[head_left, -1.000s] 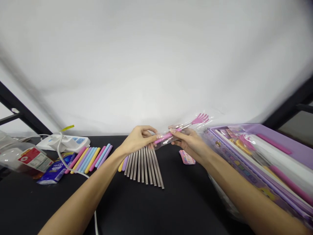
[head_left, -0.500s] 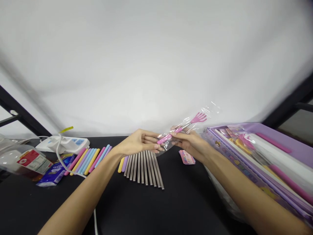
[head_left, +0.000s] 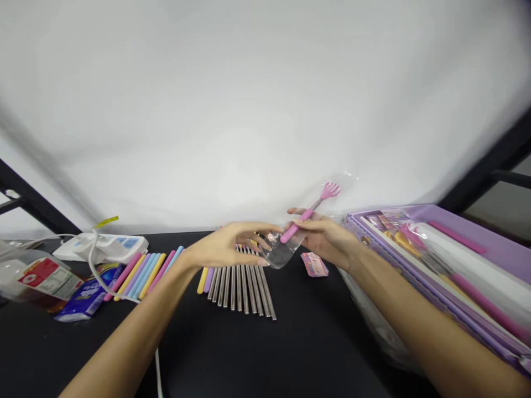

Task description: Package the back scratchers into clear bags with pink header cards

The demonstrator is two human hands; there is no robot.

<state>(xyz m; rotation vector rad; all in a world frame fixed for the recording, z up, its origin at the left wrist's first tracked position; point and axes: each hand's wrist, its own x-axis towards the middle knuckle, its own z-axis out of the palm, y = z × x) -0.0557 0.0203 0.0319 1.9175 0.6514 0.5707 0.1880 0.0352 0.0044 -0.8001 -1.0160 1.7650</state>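
Note:
A pink back scratcher (head_left: 295, 227) with a hand-shaped head and a short metal rod lies slanted inside a clear plastic bag (head_left: 279, 251). My right hand (head_left: 327, 235) holds it through the bag, thumb on the pink handle. At the lower end of the bag is my left hand (head_left: 228, 243), its fingers and thumb apart around the loose plastic edge; whether they touch it is hard to tell. Below my hands, several metal tubes (head_left: 244, 287) lie side by side on the black table (head_left: 232, 354). A small pink printed card (head_left: 314, 265) rests under my right wrist.
On the right stands a purple box (head_left: 452, 218) of bagged scratchers. To the left lie several pastel sticks (head_left: 145, 275), a blue packet (head_left: 89, 293), a white power strip (head_left: 124, 249) with a cable, and a labelled bottle (head_left: 50, 282). A white wall (head_left: 249, 110) rises behind.
My left fingers have spread away from the handle's end. The handle has turned a little steeper and its lower end has moved right, further from my left hand. The view has shifted slightly.

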